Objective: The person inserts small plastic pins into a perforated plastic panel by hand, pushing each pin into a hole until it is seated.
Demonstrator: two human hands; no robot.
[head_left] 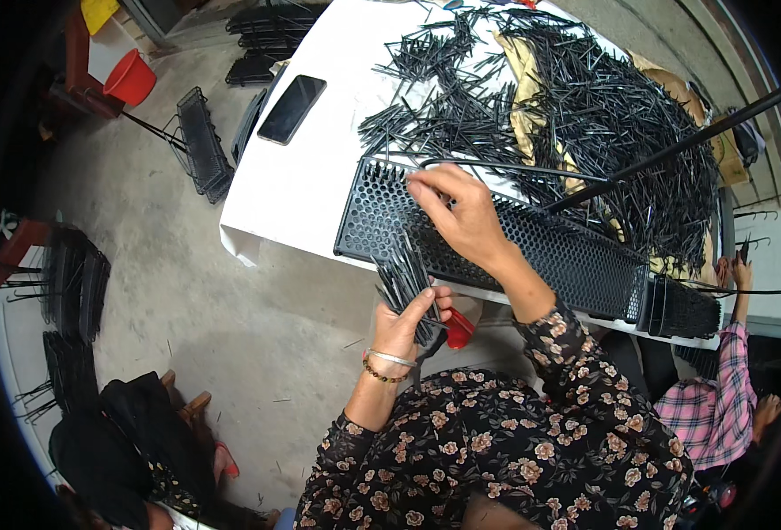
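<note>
My left hand (397, 331) is wrapped round a bundle of thin black sticks (401, 276), fanned out just in front of the rack. A long black perforated rack (545, 261) with a wire handle lies along the near edge of the table. At its left end several short black sticks (389, 170) stand upright in the holes of the back row. My right hand (463, 216) hovers over that end, thumb and forefinger pinched beside the standing sticks. Whatever is between those fingertips is too small to make out.
Loose black sticks (602, 115) are heaped across the white-covered table (293, 185), with a phone (292, 109) at left. Similar racks (203, 146) and a red bucket (131, 79) stand on the floor. A co-worker in a plaid shirt (708, 411) is at right, another person in dark clothes (130, 442) lower left.
</note>
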